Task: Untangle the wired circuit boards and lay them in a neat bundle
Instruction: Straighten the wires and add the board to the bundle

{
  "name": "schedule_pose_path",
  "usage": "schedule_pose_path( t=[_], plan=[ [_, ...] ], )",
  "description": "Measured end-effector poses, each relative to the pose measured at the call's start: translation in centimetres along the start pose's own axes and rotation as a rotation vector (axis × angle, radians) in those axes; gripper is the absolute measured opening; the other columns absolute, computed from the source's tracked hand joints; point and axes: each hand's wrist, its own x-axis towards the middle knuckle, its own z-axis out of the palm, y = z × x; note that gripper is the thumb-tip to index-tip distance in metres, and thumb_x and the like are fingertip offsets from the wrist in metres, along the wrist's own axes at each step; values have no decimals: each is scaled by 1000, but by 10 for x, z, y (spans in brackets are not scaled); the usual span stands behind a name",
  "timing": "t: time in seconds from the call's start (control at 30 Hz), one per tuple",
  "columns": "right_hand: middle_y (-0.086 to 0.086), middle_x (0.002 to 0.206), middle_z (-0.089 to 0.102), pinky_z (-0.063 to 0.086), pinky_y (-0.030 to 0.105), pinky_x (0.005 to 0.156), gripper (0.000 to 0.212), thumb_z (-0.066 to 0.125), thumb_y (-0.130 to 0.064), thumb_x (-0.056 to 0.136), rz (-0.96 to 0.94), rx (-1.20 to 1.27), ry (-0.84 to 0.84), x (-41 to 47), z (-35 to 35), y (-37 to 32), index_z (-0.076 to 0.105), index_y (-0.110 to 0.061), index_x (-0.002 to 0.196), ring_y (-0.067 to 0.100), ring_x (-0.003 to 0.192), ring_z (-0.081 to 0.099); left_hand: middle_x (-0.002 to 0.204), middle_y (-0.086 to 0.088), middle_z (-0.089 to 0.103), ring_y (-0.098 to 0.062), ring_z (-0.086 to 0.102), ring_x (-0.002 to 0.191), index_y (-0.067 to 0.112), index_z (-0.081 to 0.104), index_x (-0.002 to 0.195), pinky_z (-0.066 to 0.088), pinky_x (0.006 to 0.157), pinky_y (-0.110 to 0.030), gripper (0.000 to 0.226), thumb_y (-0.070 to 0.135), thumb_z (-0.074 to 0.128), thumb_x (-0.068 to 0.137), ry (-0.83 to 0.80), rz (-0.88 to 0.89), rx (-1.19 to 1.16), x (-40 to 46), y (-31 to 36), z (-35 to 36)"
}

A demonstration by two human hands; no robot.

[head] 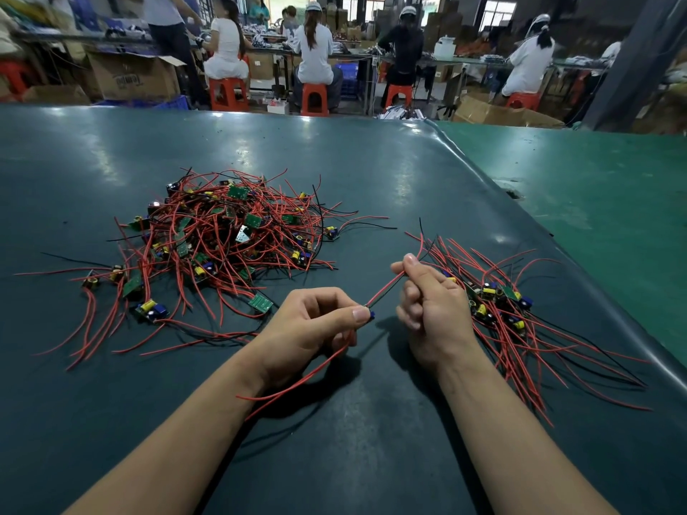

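L hand (316,321) pinches a small board (370,316) betw. thumb & fingers; red wires (297,381) trail under the wrist. R hand (427,299), fingers curled, pinches that board's wire (386,289), stretched betw. both grips. Tangled pile (223,236) on table (353,165), left. Sorted bundle (513,314) just right of R hand, wires fanned.

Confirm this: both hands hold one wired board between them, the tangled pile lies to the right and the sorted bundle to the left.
Sides are swapped. The head view shows the tangled pile on the left and the sorted bundle on the right. The left hand and right hand do hold one wired board between them.
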Motion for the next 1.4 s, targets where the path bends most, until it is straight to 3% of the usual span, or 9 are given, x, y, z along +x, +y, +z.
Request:
schedule_pose_path(
  t=[0.3, 0.4, 0.53, 0.67, 0.83, 0.93, 1.03, 1.2, 1.4],
  plan=[
    [-5, 52, 45, 25, 14, 32, 24, 52, -18, 100, 23, 237, 185, 6, -8, -11, 64, -7, 84, 2, 35, 33, 55, -7, 55, -17, 47, 46, 15, 67, 66, 38, 48, -23, 18, 31, 74, 69, -6, -12, -23, -3, 2, -1],
    [-3, 54, 46, 26, 15, 32, 23, 48, -19, 102, 24, 228, 199, 7, -9, -12, 63, -9, 89, 4, 35, 33, 58, -11, 59, -16, 49, 43, 11, 69, 71, 41, 46, -23, 12, 22, 76, 74, 54, -3, -151, -1, 3, -1],
    [-1, 55, 48, 25, 14, 35, 18, 53, -20, 99, 72, 78, 45, 1, 1, -4, 64, -9, 91, 6, 36, 34, 81, -19, 72, -13, 58, 51, 6, 61, 90, 54, 55, -25, 12, 14, 63, 81, 188, 33, -314, 2, 7, 0],
    [-3, 45, 40, 20, 12, 30, 26, 59, -34, 86, 143, 142, -161, -5, 0, -12, 66, -12, 73, 5, 29, 26, 100, -23, 72, -19, 68, 64, 15, 53, 88, 59, 69, -31, 18, 2, 57, 77, 288, 100, -514, 5, 11, -4],
    [-4, 34, 36, 16, 9, 30, 37, 59, -43, 82, 141, 147, -265, -10, -6, -24, 68, -16, 58, 5, 23, 23, 79, -9, 71, -19, 70, 73, 16, 57, 82, 59, 74, -32, 22, -5, 56, 75, 404, 214, -654, 10, 12, -11],
    [2, 41, 52, 19, 10, 33, 41, 60, -49, 79, 173, -81, -357, -15, 0, -20, 74, -13, 64, 6, 25, 27, 76, -7, 71, -18, 70, 72, 16, 56, 85, 59, 78, -32, 24, -4, 58, 72, 420, 246, -631, 10, 11, -10],
    [6, 62, 67, 23, 11, 34, 49, 56, -57, 79, 233, -240, -451, -19, 10, -7, 79, -15, 88, 5, 30, 30, 81, -6, 71, -15, 68, 70, 15, 57, 88, 57, 75, -28, 28, -5, 65, 70, 356, 224, -483, 8, 8, -6],
    [3, 55, 56, 27, 14, 34, 31, 63, -40, 81, 190, -151, -270, -13, 10, 1, 77, -12, 81, 5, 32, 31, 73, -3, 63, -14, 54, 63, 16, 66, 85, 44, 60, -25, 26, -5, 68, 69, 269, 170, -216, 5, 4, -3],
    [2, 56, 58, 29, 14, 36, 24, 63, -33, 82, 47, -75, -225, -12, 10, 4, 72, -12, 79, 6, 34, 37, 83, -12, 72, -18, 67, 64, 3, 62, 100, 57, 65, -26, 31, 5, 68, 70, 284, 24, -343, 7, 5, 2]
  ],
)
